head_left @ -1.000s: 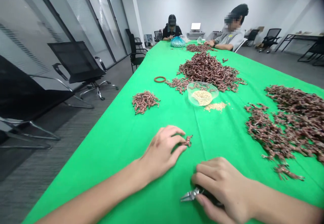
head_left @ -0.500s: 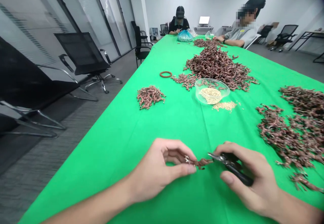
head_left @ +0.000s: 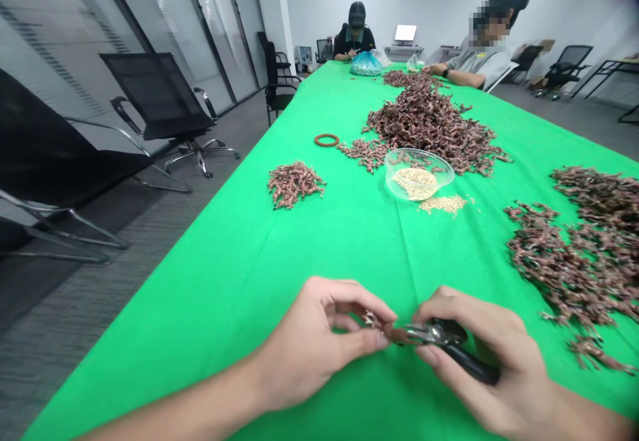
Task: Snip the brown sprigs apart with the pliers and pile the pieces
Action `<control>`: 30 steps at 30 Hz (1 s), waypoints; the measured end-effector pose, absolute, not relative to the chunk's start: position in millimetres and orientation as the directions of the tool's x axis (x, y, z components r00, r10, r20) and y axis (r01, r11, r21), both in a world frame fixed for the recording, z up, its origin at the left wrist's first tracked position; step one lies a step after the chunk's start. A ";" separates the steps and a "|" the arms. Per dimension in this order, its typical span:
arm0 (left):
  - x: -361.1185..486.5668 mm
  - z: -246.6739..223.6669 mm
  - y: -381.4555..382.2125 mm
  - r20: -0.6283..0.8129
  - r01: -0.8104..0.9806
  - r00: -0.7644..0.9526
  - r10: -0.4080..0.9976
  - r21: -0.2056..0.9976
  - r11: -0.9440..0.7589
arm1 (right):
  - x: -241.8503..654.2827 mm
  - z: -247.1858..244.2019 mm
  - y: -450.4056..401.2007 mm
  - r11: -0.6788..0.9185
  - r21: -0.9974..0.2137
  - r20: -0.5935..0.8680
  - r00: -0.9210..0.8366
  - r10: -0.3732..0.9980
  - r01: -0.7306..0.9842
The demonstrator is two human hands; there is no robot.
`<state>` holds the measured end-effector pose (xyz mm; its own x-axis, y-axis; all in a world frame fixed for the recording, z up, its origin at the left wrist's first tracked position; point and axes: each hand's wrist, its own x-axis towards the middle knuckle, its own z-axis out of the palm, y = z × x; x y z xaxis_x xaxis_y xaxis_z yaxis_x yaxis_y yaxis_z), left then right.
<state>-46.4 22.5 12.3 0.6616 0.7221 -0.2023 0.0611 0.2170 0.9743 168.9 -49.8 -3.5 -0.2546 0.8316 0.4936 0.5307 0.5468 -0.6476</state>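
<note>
My left hand [head_left: 329, 338] pinches a small reddish-brown, limbed piece [head_left: 396, 333] between thumb and fingertips; pale, thin ends poke out by the fingers. Black-handled snips [head_left: 466, 354] are gripped in my right hand [head_left: 504, 354]. Their metal jaws touch the right end of the piece, and I cannot tell whether they are closed on it. Both hands are just above the green cloth [head_left: 279, 255]. To the right lies a pile of similar brown pieces [head_left: 559, 261], with a single loose one [head_left: 599, 354] nearest my right hand.
Ahead stand a clear bowl [head_left: 419, 175] of pale bits, spilled bits [head_left: 444, 205], a large brown heap [head_left: 429, 118], a small heap [head_left: 295, 185] and a brown ring [head_left: 326, 140]. Two people [head_left: 354, 38] sit farther along, near a blue bag [head_left: 367, 63]. Chairs [head_left: 160, 95] line the left.
The snips have moved left and down, their jaws now farther along the brown piece toward my left fingers. My right thumb and fingers have drawn closer around the handles. The view has tilted slightly.
</note>
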 end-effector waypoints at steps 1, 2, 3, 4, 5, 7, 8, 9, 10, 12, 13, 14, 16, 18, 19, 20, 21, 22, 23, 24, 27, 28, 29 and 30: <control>-46.2 12.1 21.0 -0.222 0.056 0.667 0.711 0.967 0.250 | 168.4 -3.2 -50.1 0.551 -0.644 0.498 -0.256 0.829 0.530; -46.2 11.8 19.6 -0.244 0.052 0.673 0.698 0.957 0.284 | 167.9 -3.0 -50.3 0.555 -0.642 0.502 -0.257 0.826 0.529; -46.4 11.6 18.4 -0.265 0.046 0.677 0.686 0.946 0.320 | 167.5 -2.9 -50.4 0.558 -0.642 0.507 -0.256 0.823 0.526; -46.6 11.2 17.4 -0.286 0.038 0.679 0.676 0.933 0.357 | 167.1 -2.9 -50.3 0.560 -0.643 0.509 -0.254 0.822 0.523; -46.7 10.8 16.8 -0.308 0.024 0.681 0.664 0.916 0.400 | 166.8 -2.9 -50.2 0.559 -0.645 0.508 -0.254 0.823 0.521; -46.8 10.1 16.3 -0.347 -0.025 0.668 0.658 0.874 0.486 | 166.3 -3.1 -50.0 0.555 -0.649 0.502 -0.254 0.827 0.520; -46.6 10.1 16.4 -0.363 -0.056 0.654 0.663 0.851 0.522 | 166.2 -3.4 -50.0 0.551 -0.650 0.497 -0.255 0.829 0.523; -46.3 10.5 16.7 -0.377 -0.088 0.638 0.671 0.831 0.550 | 166.1 -3.8 -50.1 0.546 -0.650 0.493 -0.254 0.832 0.528; -45.8 11.3 17.2 -0.387 -0.114 0.624 0.679 0.814 0.569 | 166.0 -4.3 -50.4 0.541 -0.650 0.488 -0.253 0.835 0.533; -44.9 13.4 18.2 -0.397 -0.145 0.609 0.686 0.795 0.589 | 165.9 -5.6 -51.4 0.534 -0.652 0.477 -0.255 0.841 0.538; -44.5 14.4 18.6 -0.395 -0.155 0.614 0.683 0.788 0.595 | 165.9 -6.3 -51.8 0.527 -0.657 0.467 -0.258 0.846 0.539; -44.1 14.9 18.9 -0.391 -0.163 0.623 0.677 0.782 0.602 | 165.8 -6.8 -52.2 0.519 -0.664 0.454 -0.262 0.852 0.538; -43.1 14.0 18.9 -0.374 -0.183 0.642 0.669 0.773 0.607 | 165.4 -7.2 -52.2 0.507 -0.677 0.431 -0.271 0.861 0.534; -42.0 10.1 17.9 -0.360 -0.192 0.662 0.657 0.766 0.613 | 164.7 -6.5 -51.4 0.513 -0.687 0.427 -0.285 0.858 0.515; -41.3 7.2 17.0 -0.357 -0.192 0.671 0.650 0.763 0.617 | 164.2 -5.8 -50.9 0.525 -0.692 0.429 -0.302 0.851 0.495; -40.6 4.0 15.9 -0.356 -0.191 0.676 0.645 0.761 0.621 | 163.5 -5.0 -50.5 0.539 -0.696 0.432 -0.324 0.842 0.475; -39.9 0.9 14.7 -0.355 -0.189 0.682 0.640 0.760 0.622 | 162.7 -4.2 -50.2 0.552 -0.699 0.432 -0.348 0.832 0.454; -39.3 -2.0 13.4 -0.353 -0.189 0.685 0.637 0.759 0.623 | 161.8 -3.5 -50.2 0.561 -0.701 0.431 -0.367 0.825 0.440; -38.7 -4.3 12.3 -0.351 -0.190 0.683 0.640 0.761 0.621 | 160.8 -2.8 -50.3 0.566 -0.700 0.429 -0.377 0.821 0.435; -38.2 -5.8 11.2 -0.347 -0.193 0.678 0.648 0.767 0.612 | 159.7 -2.3 -50.5 0.567 -0.697 0.431 -0.375 0.821 0.439; -37.3 -5.1 8.9 -0.316 -0.180 0.627 0.712 0.831 0.527 | 156.7 -1.4 -51.1 0.588 -0.657 0.486 -0.332 0.809 0.472; -37.2 -3.6 8.1 -0.293 -0.165 0.602 0.743 0.865 0.474 | 156.1 -1.5 -51.3 0.605 -0.622 0.519 -0.316 0.794 0.498; -37.2 -1.8 7.1 -0.267 -0.141 0.580 0.769 0.898 0.417 | 155.6 -1.9 -51.5 0.622 -0.572 0.554 -0.308 0.774 0.534; -37.3 -0.1 6.1 -0.245 -0.111 0.563 0.790 0.924 0.365 | 155.5 -2.5 -51.7 0.633 -0.512 0.581 -0.310 0.753 0.580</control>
<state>-37.3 6.1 -0.1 0.5626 0.7898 -0.2445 -0.1112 0.3654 0.9242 155.5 -51.7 -2.5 -0.3098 0.7530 0.5805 0.5802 0.6334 -0.5121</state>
